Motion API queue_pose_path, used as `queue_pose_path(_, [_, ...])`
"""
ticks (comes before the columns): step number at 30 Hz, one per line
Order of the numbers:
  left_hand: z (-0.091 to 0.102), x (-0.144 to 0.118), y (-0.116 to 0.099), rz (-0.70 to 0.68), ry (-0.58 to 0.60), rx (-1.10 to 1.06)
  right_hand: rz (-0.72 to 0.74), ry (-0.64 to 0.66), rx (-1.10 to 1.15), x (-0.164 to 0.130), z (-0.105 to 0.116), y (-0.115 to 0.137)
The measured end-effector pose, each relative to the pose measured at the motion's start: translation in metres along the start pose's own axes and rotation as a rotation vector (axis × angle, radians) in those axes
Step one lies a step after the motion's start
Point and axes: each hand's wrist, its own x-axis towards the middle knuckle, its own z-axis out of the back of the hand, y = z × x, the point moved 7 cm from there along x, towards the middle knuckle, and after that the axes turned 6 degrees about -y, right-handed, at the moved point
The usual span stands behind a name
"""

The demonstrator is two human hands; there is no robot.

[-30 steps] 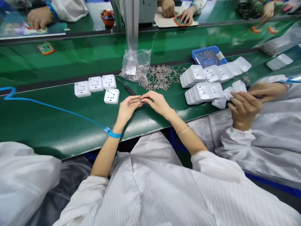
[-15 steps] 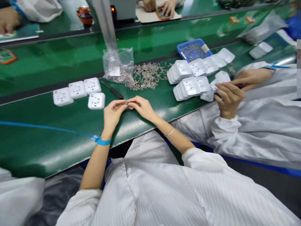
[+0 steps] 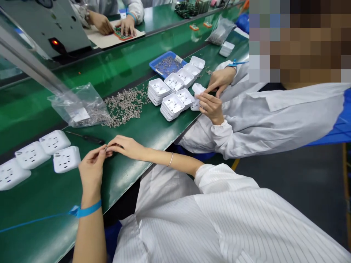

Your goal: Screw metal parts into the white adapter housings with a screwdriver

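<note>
Head view, looking down on a glossy green worktop (image 3: pixel 131 182). One small silvery metal part (image 3: pixel 106 148) is pinched between the fingertips of both of the person's hands, just above the worktop near its front edge. The left hand (image 3: pixel 91 170) is closed on it from the left, a blue wrist strap (image 3: pixel 87 210) being worn below it; the right hand (image 3: pixel 126 147) is closed on it from the right. The part is too small for its long axis or pointing direction to be told.

Four white plastic socket faceplates (image 3: pixel 66 159) are laid face up to the left of the hands. One thin black-handled tool (image 3: pixel 87 138) is laid just beyond the hands, its length running left to right. Farther back, one clear plastic bag (image 3: pixel 79 106) and one loose heap of small metal pieces (image 3: pixel 124 106) are seen. To the right, white plastic housings (image 3: pixel 172 105) are stacked in rows, and one blue tray (image 3: pixel 164 60) is set behind them. A co-worker's two hands (image 3: pixel 212 106) are held at one housing.
</note>
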Motion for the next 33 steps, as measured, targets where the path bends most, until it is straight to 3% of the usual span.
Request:
queue_pose_path(7, [-0.002,0.004,0.005,-0.025,0.013,-0.035,0.006,0.067,0.078,0.003,-0.01,-0.004])
queue_pose_path(13, [-0.006,0.003,0.0,-0.044,-0.005,0.09,0.037,0.107,-0.135,0.0,-0.014,-0.008])
queue_pose_path(16, [-0.007,0.003,-0.006,-0.089,-0.059,0.133,0.071,0.079,-0.149,-0.002,-0.001,-0.005])
queue_pose_path(18, [-0.01,0.002,-0.009,-0.099,-0.051,0.105,0.101,-0.034,-0.065,-0.013,0.026,0.01])
queue_pose_path(21, [-0.012,0.0,-0.013,-0.113,-0.059,0.094,0.175,-0.327,-0.072,-0.055,0.095,0.049])
queue_pose_path(23, [-0.014,-0.003,-0.017,-0.148,-0.063,0.164,0.273,-0.563,-0.183,-0.095,0.151,0.084])
queue_pose_path(26, [-0.021,-0.011,-0.028,-0.312,-0.028,0.401,0.147,-0.823,-0.489,-0.139,0.23,0.107])
queue_pose_path(29, [-0.036,-0.02,-0.04,-0.561,0.059,0.599,-0.049,-0.863,-0.746,-0.151,0.292,0.092])
queue_pose_path(33, [-0.049,-0.031,-0.041,-0.749,0.171,0.637,-0.306,-0.738,-0.893,-0.146,0.35,0.033])
